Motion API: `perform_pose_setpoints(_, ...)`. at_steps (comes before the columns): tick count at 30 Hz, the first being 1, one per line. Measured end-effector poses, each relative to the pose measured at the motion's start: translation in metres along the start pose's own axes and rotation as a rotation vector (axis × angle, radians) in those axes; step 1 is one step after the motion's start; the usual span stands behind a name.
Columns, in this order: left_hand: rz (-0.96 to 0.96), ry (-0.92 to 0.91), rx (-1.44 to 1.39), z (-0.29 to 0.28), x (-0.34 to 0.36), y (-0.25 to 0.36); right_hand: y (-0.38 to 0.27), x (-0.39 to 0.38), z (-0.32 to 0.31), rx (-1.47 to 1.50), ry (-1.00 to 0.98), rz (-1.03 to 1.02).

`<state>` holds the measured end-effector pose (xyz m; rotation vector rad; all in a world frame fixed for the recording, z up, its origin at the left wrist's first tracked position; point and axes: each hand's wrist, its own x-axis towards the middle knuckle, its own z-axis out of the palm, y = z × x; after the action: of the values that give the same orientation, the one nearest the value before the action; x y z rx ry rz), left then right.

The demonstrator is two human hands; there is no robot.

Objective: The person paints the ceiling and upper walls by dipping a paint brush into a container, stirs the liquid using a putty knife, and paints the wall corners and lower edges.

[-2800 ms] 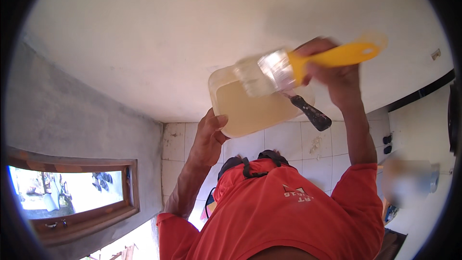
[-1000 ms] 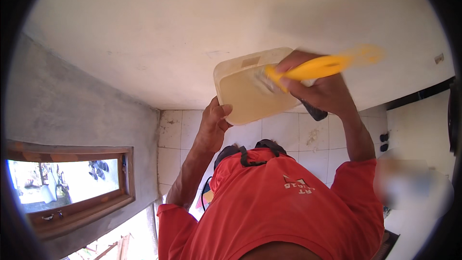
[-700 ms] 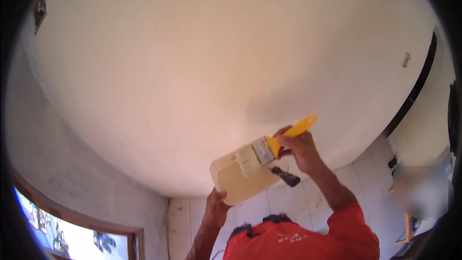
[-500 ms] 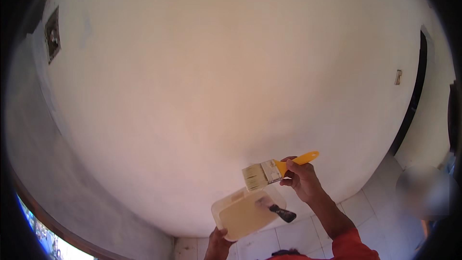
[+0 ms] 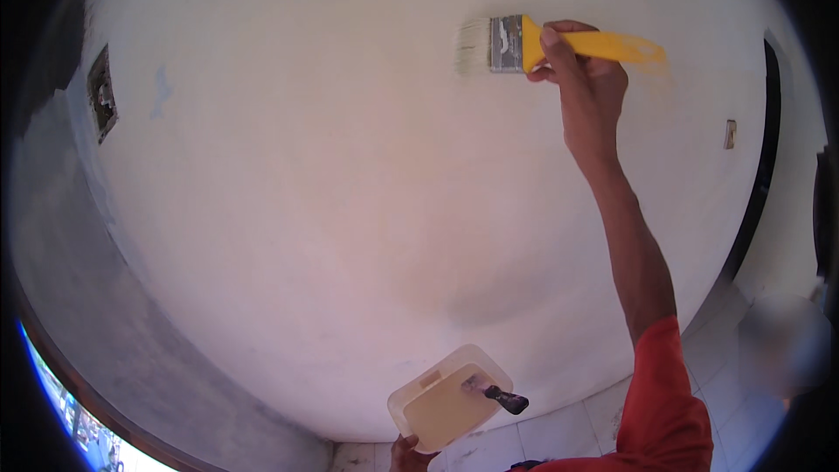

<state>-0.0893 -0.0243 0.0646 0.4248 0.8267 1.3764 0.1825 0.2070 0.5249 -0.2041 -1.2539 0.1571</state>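
Raised high in front of the wall point(image 5: 350, 166), my right hand point(image 5: 587, 79) grips a wide paintbrush point(image 5: 509, 44) by its yellow handle. The pale bristles point left and appear to lie against the wall. Low in the view, my left hand point(image 5: 409, 454) holds the near edge of a translucent plastic tub point(image 5: 404, 402). Cream-coloured paint point(image 5: 446, 406) fills part of the tub. A second tool with a dark handle point(image 5: 507, 399) rests in it, its working end in the paint and the handle sticking out over the right rim.
A square recessed box point(image 5: 102, 94) is set in the wall at far left, and a small switch plate point(image 5: 731, 134) at right. A dark frame strip point(image 5: 759, 175) stands beyond it. Whitish tiles point(image 5: 559, 433) show below. Another person point(image 5: 784, 345), blurred, is at lower right.
My right hand has lifted the paintbrush from just above the tub up to the upper part of the wall. The left hand and tub have shifted only slightly.
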Motion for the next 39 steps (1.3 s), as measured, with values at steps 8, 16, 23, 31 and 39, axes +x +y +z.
perform_pose_setpoints(8,-0.014,0.060,-0.020,-0.014,0.003,-0.021,0.038,0.039,-0.125,-0.580,0.241,-0.149)
perform_pose_setpoints(16,0.045,-0.012,-0.116,-0.027,0.004,-0.039,0.050,0.010,-0.022,-0.825,0.184,-0.776)
perform_pose_setpoints(23,0.007,-0.002,0.628,-0.052,0.029,-0.055,0.007,-0.062,0.122,-0.590,-0.259,-0.659)
perform_pose_setpoints(31,0.056,0.065,1.281,-0.040,0.029,-0.046,0.070,0.018,-0.087,-0.289,0.191,-0.281)
perform_pose_setpoints(39,-0.039,0.053,0.199,-0.035,0.030,-0.045,0.054,0.071,-0.258,-0.978,0.354,-0.313)
